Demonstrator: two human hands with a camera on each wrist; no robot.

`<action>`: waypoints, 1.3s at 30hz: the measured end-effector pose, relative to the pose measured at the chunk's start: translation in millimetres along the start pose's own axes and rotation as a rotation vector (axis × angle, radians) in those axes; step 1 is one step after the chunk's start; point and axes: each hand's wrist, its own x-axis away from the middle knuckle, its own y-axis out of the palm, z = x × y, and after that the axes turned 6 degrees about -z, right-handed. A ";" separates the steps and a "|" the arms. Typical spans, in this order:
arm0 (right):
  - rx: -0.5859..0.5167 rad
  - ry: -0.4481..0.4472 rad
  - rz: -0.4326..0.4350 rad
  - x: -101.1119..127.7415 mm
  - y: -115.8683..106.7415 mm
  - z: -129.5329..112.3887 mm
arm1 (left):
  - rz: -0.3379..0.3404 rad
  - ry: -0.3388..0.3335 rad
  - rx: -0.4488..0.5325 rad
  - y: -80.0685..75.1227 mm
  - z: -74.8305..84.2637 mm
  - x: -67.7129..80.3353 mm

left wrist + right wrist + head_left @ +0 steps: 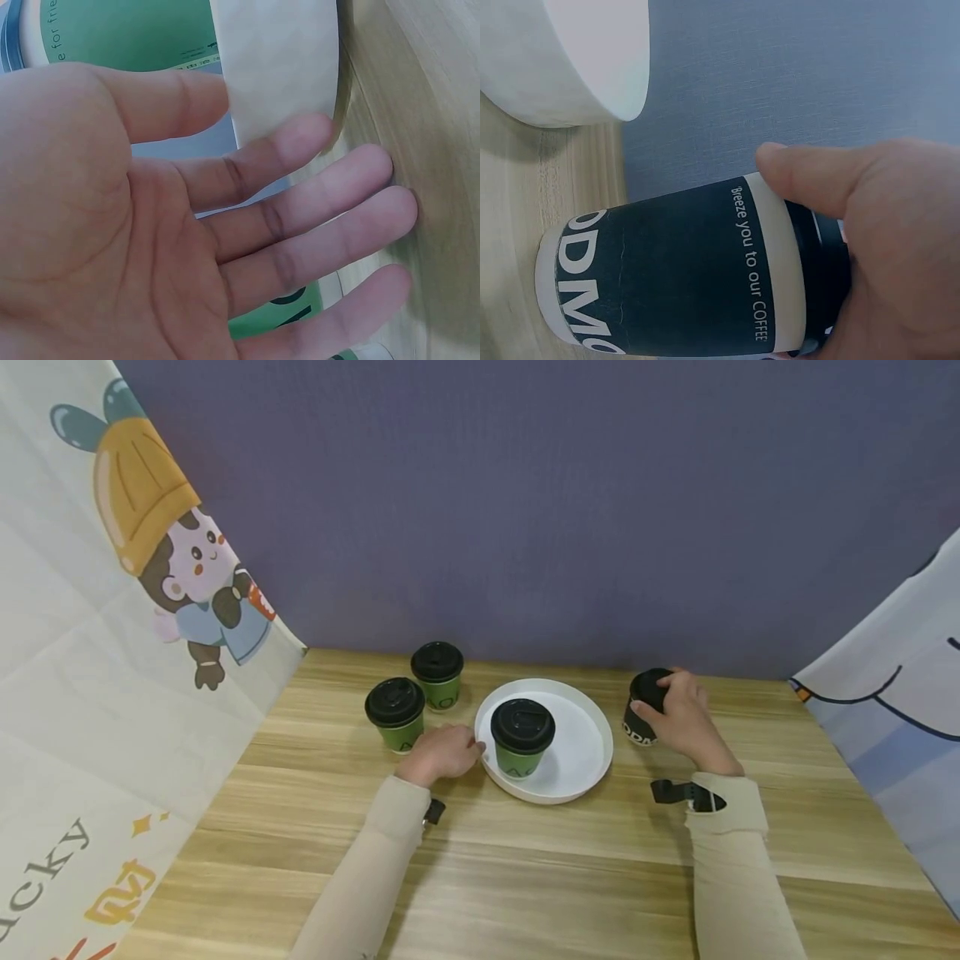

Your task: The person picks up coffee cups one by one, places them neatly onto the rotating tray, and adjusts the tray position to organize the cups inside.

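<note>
My left hand (pixel 442 752) is at the left rim of a round white tray (pixel 581 760). In the left wrist view its thumb reaches behind the tray wall (pixel 277 60) and the index finger lies against the outside, pinching the rim; the other fingers extend loosely. On the tray stands a green paper coffee cup (pixel 519 763) with a black lid. To the right, my right hand (pixel 688 722) grips a black paper coffee cup (pixel 682 274) around its lid from above. That cup stands upright on the table, its far side hidden by the hand.
Two more green lidded cups, one nearer (pixel 396 714) and one farther back (pixel 437 675), stand left of the tray. All is on a wooden table (pixel 555 877), with a purple-grey cloth wall (pixel 525 510) behind and printed white cloths at both sides.
</note>
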 end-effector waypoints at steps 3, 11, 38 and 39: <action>0.005 0.014 -0.005 0.2 0.3 -0.1 | 0.001 -0.003 0.002 0.6 -0.9 -0.7; 0.009 0.004 0.014 0.9 0.6 1.8 | -0.003 -0.001 0.000 0.8 -1.5 -2.3; 0.046 -0.030 0.112 6.7 -3.2 -2.0 | 0.013 -0.030 0.008 2.6 3.9 -5.0; 0.042 -0.032 0.122 7.6 -4.8 -4.3 | 0.016 -0.032 0.010 2.8 4.2 -5.5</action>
